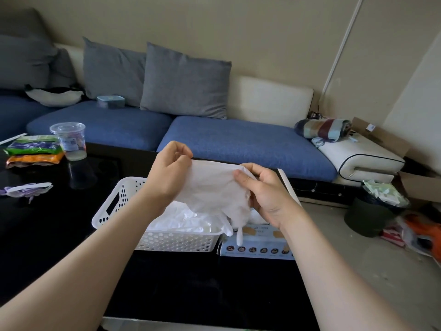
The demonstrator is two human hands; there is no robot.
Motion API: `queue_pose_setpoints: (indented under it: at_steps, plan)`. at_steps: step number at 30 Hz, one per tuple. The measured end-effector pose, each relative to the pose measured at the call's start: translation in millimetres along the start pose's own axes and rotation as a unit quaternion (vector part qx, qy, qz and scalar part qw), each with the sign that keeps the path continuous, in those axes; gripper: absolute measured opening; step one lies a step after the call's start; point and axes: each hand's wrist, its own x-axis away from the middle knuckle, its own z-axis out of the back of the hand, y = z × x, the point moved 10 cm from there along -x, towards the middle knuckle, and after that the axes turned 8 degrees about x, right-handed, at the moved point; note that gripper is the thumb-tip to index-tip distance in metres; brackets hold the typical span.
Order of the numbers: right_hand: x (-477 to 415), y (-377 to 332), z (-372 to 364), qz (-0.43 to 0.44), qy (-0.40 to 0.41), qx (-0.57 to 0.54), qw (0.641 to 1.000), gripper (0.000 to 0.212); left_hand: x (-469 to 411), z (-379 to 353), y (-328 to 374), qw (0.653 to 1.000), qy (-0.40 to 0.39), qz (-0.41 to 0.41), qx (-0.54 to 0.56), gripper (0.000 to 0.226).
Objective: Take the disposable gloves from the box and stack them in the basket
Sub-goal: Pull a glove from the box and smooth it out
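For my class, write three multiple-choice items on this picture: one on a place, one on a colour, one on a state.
1. Where is the glove box relative to the basket?
A. Right of it B. Left of it C. Inside it
2. The basket's colour?
A. Red B. White C. Black
3. The raised glove is:
A. resting flat in the basket B. gripped by one hand only C. pinched by both hands

Answers: A, it stands by the basket's right wall; B, its perforated walls are white; C, left hand and right hand each pinch an edge.
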Motion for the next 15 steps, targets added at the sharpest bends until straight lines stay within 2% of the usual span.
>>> queue_pose_setpoints:
  at_steps: [3,6,9,15]
  plan:
    - [-3,2,-13,-0.007,-0.026,-0.024,0.999,0.016,-1,9,2,0.998,0.010,-0.030,-0.058,0.019]
    - [-4,10,-25,-0.064,-0.039,-0.008,0.997,0.023,-3,12,-11,0.992,-0.043,-0.008,-0.119,0.018]
    - [-9,26,-34,-0.115,-0.041,0.040,0.992,0.021,-3,25,-25,0.982,-0.066,0.018,-0.174,0.016]
    - [-26,23,-55,-0.093,0.006,0.160,0.983,0.011,-17,67,-42,0.978,-0.042,0.037,-0.202,0.017]
